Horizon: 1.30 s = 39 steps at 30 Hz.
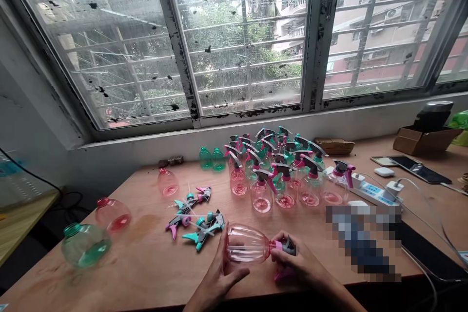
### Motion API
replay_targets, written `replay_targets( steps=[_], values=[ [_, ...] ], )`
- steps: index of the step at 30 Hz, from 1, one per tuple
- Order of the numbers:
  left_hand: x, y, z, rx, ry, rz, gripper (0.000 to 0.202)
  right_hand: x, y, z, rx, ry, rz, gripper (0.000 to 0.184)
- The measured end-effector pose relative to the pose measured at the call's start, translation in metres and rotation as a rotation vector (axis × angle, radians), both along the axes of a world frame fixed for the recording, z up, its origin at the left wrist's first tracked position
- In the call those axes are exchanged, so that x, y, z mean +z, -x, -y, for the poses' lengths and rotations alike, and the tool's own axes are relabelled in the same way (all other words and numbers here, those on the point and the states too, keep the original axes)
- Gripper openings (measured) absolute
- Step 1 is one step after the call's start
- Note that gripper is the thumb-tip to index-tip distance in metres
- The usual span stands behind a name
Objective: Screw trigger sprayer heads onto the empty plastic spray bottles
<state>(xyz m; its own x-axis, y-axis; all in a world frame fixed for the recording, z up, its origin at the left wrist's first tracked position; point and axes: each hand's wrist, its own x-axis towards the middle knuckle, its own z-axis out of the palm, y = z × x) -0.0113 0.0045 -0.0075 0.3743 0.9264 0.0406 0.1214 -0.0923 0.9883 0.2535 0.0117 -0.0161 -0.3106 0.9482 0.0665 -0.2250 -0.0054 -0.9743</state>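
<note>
Near the table's front edge, a clear pink spray bottle (246, 244) lies on its side in the air between my hands. My left hand (223, 269) cups its base end, thumb below and fingers behind. At the neck, my right hand (292, 256) is closed around a trigger spray head (288, 245) with a pink collar and grey top; its pink trigger points down. Beyond my left hand lie several loose spray heads (199, 222) in pink, teal and grey, with thin tubes. Open-necked bottles stand at the left: a green one (86, 245) and pink ones (113, 214).
Several bottles with heads fitted (262, 200) stand grouped at the back middle. Two green bottles (218, 160) stand beside them. Rightward are a power strip (376, 190) with cables, phones (420, 169) and a cardboard box (424, 139). A window runs along the back.
</note>
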Motion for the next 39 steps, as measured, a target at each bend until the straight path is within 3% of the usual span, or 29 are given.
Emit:
replay_targets(
  steps=[5,12,25,29,31,39],
  values=[
    [-0.002,0.001,0.000,-0.017,0.008,0.015,0.122,-0.005,0.000,0.000,-0.016,-0.017,0.013,0.042],
    [-0.003,-0.003,-0.002,-0.072,0.038,0.150,0.103,0.000,0.001,0.002,-0.015,0.006,0.012,0.043],
    [-0.012,-0.001,-0.010,0.045,-0.005,0.056,0.123,-0.002,0.002,-0.001,-0.033,-0.001,-0.034,0.045],
    [-0.001,-0.001,-0.018,0.155,-0.051,-0.012,0.090,0.000,0.000,0.000,-0.034,0.007,-0.024,0.046],
    [0.003,-0.001,-0.020,0.201,-0.091,-0.026,0.086,0.000,0.000,-0.001,-0.032,-0.003,-0.039,0.045],
    [-0.007,0.010,-0.020,0.056,-0.085,-0.038,0.104,-0.009,0.000,-0.007,-0.054,0.010,-0.116,0.045]
  ],
)
